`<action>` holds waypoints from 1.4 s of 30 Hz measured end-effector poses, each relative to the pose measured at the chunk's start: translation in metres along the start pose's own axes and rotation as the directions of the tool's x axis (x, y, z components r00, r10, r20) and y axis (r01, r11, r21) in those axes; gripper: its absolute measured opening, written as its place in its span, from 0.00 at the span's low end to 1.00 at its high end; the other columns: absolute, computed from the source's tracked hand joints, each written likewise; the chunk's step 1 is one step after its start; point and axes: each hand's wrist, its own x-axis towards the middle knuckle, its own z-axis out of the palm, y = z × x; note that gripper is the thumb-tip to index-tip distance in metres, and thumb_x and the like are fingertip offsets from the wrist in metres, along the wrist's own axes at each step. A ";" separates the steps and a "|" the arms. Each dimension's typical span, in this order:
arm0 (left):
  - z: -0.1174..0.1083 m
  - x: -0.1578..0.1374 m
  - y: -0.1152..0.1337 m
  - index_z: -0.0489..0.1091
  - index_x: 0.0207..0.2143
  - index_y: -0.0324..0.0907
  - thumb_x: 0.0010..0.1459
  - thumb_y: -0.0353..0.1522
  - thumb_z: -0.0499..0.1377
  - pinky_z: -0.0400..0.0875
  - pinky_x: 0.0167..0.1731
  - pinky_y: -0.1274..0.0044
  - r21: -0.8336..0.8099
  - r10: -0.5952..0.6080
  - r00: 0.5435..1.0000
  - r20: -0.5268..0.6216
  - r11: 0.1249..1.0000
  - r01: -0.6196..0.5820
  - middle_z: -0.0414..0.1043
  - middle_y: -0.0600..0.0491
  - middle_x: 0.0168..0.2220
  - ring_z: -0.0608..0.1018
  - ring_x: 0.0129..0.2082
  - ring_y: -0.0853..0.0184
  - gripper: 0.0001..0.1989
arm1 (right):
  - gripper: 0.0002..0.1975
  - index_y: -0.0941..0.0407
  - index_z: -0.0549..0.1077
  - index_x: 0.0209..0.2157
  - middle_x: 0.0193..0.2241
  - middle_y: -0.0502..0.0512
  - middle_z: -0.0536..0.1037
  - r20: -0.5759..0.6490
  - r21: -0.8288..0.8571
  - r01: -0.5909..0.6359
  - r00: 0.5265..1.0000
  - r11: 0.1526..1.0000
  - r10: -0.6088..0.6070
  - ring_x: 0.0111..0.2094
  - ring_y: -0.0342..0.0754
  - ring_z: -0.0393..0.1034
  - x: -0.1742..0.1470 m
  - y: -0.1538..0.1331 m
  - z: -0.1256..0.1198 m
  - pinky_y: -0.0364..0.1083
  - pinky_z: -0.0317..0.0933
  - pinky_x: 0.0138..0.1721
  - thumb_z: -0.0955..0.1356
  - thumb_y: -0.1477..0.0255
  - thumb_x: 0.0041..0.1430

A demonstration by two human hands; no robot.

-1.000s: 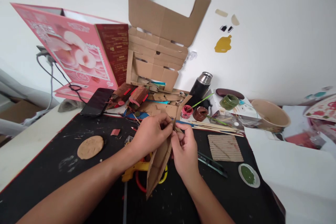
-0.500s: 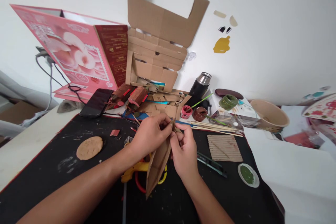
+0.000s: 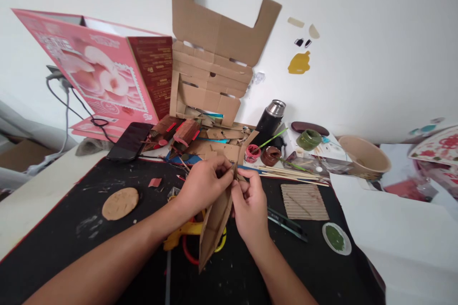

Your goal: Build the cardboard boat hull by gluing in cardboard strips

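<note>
Both hands meet at the top end of a folded cardboard piece, long and narrow, which slants down toward me over the black mat. My left hand pinches its upper left edge. My right hand is closed on the same end from the right, thumb on the near side and index finger bent over the top. The fingertips partly hide the fold between them. Beneath the cardboard lie a yellow glue gun and scissors with red and yellow handles, both partly covered.
A green utility knife, corrugated cardboard square and lid of green paint lie to the right. At left are a round tan disc and a phone. Paint jars and a black thermos stand behind.
The view has shifted very slightly. Both hands keep the same grip on the folded cardboard, with hardly any visible movement.
</note>
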 end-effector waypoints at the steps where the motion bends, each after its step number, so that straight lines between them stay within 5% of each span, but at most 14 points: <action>1: 0.000 0.000 0.000 0.74 0.33 0.43 0.59 0.32 0.59 0.68 0.32 0.74 -0.004 -0.001 1.000 0.001 1.000 0.001 0.79 0.55 0.28 0.80 0.29 0.63 0.05 | 0.12 0.52 0.67 0.49 0.19 0.40 0.65 0.001 0.005 0.001 1.000 1.000 -0.001 0.17 0.44 0.59 0.000 0.000 0.000 0.43 0.49 0.20 0.66 0.61 0.69; 42: -0.001 0.000 0.001 0.74 0.32 0.44 0.60 0.31 0.59 0.69 0.32 0.75 -0.014 0.017 1.000 -0.002 1.000 -0.017 0.79 0.55 0.28 0.80 0.30 0.64 0.04 | 0.13 0.52 0.66 0.49 0.20 0.39 0.64 0.005 0.001 -0.015 1.000 1.000 0.015 0.17 0.43 0.58 -0.001 -0.002 0.000 0.43 0.50 0.20 0.66 0.60 0.69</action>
